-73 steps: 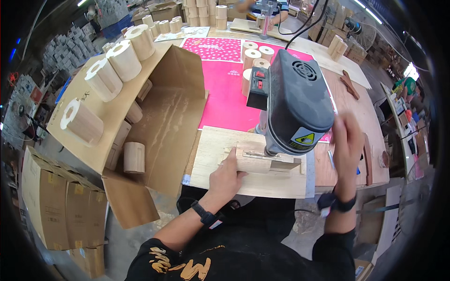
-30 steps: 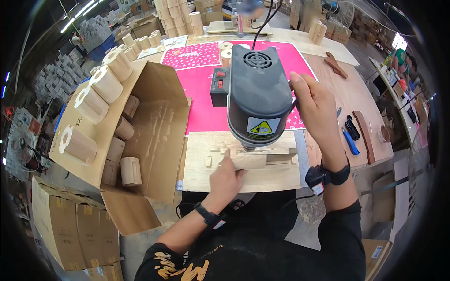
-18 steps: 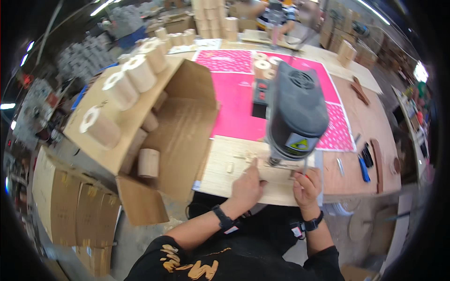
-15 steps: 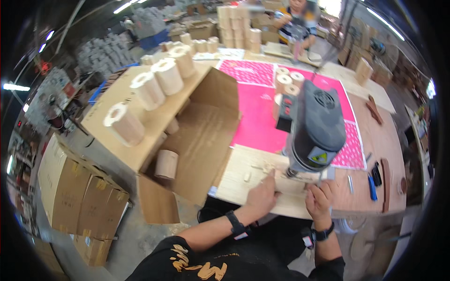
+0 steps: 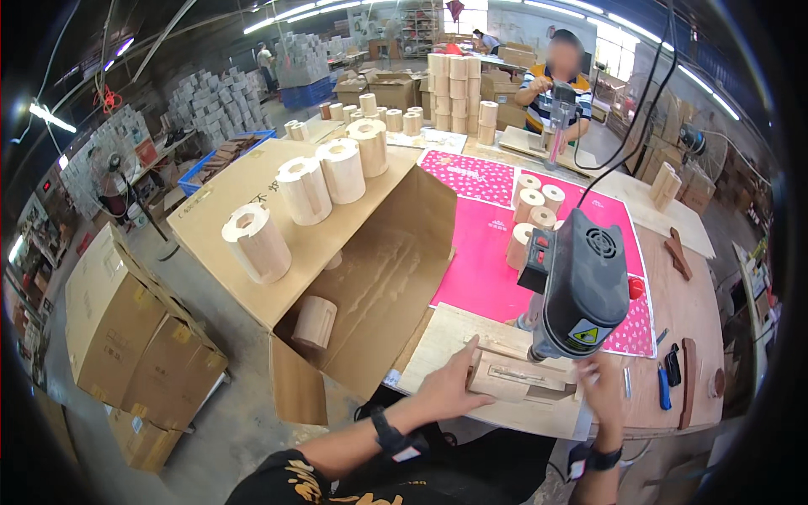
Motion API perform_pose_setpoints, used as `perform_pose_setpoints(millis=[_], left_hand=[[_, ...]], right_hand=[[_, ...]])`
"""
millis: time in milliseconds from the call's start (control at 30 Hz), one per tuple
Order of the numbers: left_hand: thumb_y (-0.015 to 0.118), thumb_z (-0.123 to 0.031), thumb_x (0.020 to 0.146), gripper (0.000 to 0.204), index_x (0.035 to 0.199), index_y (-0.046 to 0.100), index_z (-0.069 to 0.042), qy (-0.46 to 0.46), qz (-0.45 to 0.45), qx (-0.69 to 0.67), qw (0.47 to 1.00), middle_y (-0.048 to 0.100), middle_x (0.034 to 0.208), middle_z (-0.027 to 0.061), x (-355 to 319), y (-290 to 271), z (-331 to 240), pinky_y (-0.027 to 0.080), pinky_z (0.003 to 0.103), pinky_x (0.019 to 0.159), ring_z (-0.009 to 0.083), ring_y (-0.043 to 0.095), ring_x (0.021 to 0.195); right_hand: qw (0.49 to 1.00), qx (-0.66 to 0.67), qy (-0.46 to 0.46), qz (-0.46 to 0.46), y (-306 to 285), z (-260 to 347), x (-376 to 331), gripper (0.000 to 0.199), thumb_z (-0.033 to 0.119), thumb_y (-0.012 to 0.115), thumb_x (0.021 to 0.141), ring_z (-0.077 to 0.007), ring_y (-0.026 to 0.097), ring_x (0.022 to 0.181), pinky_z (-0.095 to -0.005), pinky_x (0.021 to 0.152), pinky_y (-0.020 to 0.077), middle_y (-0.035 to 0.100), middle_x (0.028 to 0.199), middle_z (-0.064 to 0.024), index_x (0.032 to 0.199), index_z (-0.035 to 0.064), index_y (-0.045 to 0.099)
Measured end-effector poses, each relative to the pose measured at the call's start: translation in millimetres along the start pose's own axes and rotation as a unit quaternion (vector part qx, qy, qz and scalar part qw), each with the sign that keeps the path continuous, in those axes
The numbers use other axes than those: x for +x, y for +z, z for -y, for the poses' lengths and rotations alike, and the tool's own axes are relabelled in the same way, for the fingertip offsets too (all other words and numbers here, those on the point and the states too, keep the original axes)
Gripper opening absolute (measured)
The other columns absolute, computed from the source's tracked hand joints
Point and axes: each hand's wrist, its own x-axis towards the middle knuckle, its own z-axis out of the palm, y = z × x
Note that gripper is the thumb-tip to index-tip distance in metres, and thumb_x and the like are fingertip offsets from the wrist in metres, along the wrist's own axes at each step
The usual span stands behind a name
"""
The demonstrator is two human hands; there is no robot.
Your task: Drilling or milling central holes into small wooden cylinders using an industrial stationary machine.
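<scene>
Under the head of a dark grey bench drill press (image 5: 585, 282), a pale wooden cylinder (image 5: 505, 376) lies on its side against wooden strips, with a narrow slot along its top. My left hand (image 5: 446, 387) grips the cylinder's left end, its thumb and fingers spread around it. Beneath them is a pale wooden board (image 5: 438, 337). At the right of the drill head, beside the cylinder's right end, is my right hand (image 5: 604, 391). Motion smears its fingers, so their hold is unclear.
A cardboard box (image 5: 244, 185) at left carries several hollow wooden cylinders (image 5: 261, 244); another cylinder (image 5: 315, 322) lies inside. More stand on the pink sheet (image 5: 480, 244) behind the drill. Blue-handled pliers (image 5: 664, 389) lie at right. Across the table a person (image 5: 551, 93) works at another drill.
The view has tilted up, showing more of the room. My left hand now spreads around the cylinder's left end. My right hand, earlier curled near its right end, is now blurred beside the drill head.
</scene>
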Motion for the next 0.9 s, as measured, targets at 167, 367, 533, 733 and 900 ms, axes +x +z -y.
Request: perform_pose_setpoints(millis=[167,367,533,733,900], left_hand=[[0.086,-0.043,0.069,0.106,0.149,0.032,-0.001,0.034,0.170,0.043,0.984,0.050,0.132,0.0266,44.8,-28.9,-0.3,0.045,0.040,0.103,0.0363,0.055,0.119],[0.087,-0.035,0.064,0.075,0.122,0.054,0.000,-0.036,0.289,0.007,0.957,0.057,0.114,0.0207,35.6,-79.0,5.2,0.050,0.039,0.090,0.0323,0.061,0.101],[0.084,-0.020,0.066,0.066,0.122,0.052,-0.004,-0.042,0.144,0.095,0.984,0.053,0.130,0.0229,6.6,-78.0,10.3,0.053,0.041,0.088,0.0342,0.061,0.109],[0.068,0.001,0.074,0.052,0.123,0.056,-0.009,0.084,-0.027,0.196,0.977,0.033,0.151,0.0304,-12.0,-37.6,4.8,0.054,0.046,0.089,0.0467,0.060,0.110],[0.066,0.001,0.075,0.052,0.125,0.056,-0.010,0.118,-0.038,0.201,0.972,0.033,0.151,0.0308,-9.5,-23.6,10.2,0.054,0.046,0.089,0.0461,0.060,0.110]], right_hand=[[0.993,0.006,0.080,0.088,21.8,-18.9,-50.7,0.034,0.007,0.078,0.077,-0.0302,0.065,0.086,-0.0361,0.077,0.0503,0.068,0.097,-0.0157,0.108,0.0018,0.065],[0.990,-0.073,0.060,0.106,2.6,-9.3,-53.5,0.032,0.005,0.077,0.077,-0.0274,0.065,0.087,-0.0356,0.075,0.0510,0.067,0.096,-0.0130,0.106,0.0022,0.065],[0.995,-0.062,0.061,0.048,9.2,-22.1,-54.1,0.031,0.010,0.076,0.079,-0.0357,0.060,0.096,-0.0420,0.082,0.0477,0.066,0.098,-0.0154,0.107,0.0037,0.065],[0.995,-0.013,0.088,0.041,21.8,-24.3,-42.7,0.029,0.007,0.075,0.080,-0.0329,0.063,0.090,-0.0389,0.077,0.0504,0.065,0.098,-0.0155,0.107,0.0034,0.065],[0.988,0.001,0.145,0.051,12.1,-21.8,-43.6,0.032,0.005,0.075,0.080,-0.0310,0.064,0.094,-0.0373,0.078,0.0516,0.067,0.101,-0.0158,0.110,0.0026,0.064]])
